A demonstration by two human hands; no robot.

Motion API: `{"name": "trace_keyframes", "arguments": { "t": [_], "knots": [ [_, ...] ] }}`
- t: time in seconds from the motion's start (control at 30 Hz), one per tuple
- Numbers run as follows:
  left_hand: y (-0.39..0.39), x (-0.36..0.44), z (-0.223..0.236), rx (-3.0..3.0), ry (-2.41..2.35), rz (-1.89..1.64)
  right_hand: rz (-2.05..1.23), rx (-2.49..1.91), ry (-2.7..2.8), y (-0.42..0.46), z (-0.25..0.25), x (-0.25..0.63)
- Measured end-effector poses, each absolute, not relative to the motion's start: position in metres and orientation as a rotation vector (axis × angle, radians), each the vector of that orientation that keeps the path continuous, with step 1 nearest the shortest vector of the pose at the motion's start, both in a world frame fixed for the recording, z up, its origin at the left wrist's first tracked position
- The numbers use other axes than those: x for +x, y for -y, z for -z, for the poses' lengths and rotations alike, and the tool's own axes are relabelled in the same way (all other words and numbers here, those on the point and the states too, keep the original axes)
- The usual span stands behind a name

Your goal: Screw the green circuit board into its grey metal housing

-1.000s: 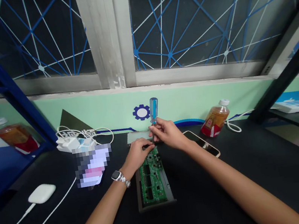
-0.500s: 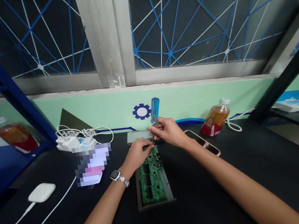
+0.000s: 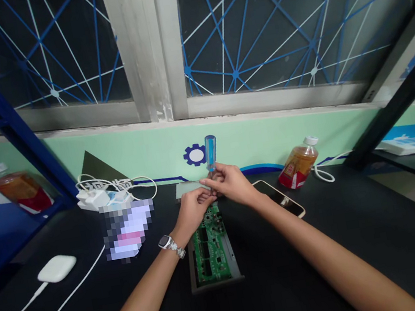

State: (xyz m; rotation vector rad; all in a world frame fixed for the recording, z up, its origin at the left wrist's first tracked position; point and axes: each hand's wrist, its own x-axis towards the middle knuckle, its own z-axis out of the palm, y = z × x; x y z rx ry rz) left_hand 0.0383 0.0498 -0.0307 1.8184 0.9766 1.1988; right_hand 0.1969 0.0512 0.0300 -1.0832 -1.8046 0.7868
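Note:
My right hand (image 3: 232, 184) is closed round the lower part of a screwdriver (image 3: 210, 149) with a clear blue handle, held almost upright. Its shaft runs down between my hands, and the tip is hidden by the fingers. My left hand (image 3: 192, 212) is pinched at the shaft's lower end, touching or nearly touching the right fingers; what it grips is too small to make out. Below both hands a green circuit board (image 3: 214, 263) lies in a shallow grey metal casing (image 3: 234, 265). A pale flat panel (image 3: 182, 190) lies just behind, partly covered by my hands.
On the black table (image 3: 292, 279), a phone (image 3: 273, 195) lies at the right, near a drink bottle (image 3: 298, 164). At the left are a blurred-out phone (image 3: 132, 229), a white power strip (image 3: 97, 199), a white earbud case (image 3: 57, 268) and white cables.
The screwdriver has swung slightly left and stands more upright. My left hand has shifted a little right and its fingers have moved up off the board towards the shaft.

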Motion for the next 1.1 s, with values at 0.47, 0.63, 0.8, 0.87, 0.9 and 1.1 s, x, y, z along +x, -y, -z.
{"name": "trace_keyframes", "arguments": {
  "t": [0.47, 0.63, 0.8, 0.87, 0.9, 1.1],
  "knots": [
    [-0.048, 0.036, 0.025, 1.827, -0.815, -1.166, -1.010, -1.000, 1.906, -0.054, -0.037, 0.211],
    [-0.048, 0.041, 0.027, 1.853, -1.002, -1.312, -0.804, -1.088, 1.853, -0.053, -0.032, 0.205],
    [-0.053, 0.041, 0.033, 1.803, -1.021, -1.292, -0.650, -1.149, 1.808, -0.052, -0.029, 0.199],
    [-0.053, 0.040, 0.033, 1.763, -0.970, -1.258, -0.638, -1.148, 1.832, -0.051, -0.030, 0.200],
    [-0.053, 0.039, 0.033, 1.753, -0.937, -1.236, -0.662, -1.135, 1.858, -0.051, -0.031, 0.201],
    [-0.051, 0.033, 0.027, 1.790, -0.813, -1.100, -1.128, -0.967, 1.931, -0.050, -0.044, 0.211]
  ]
}}
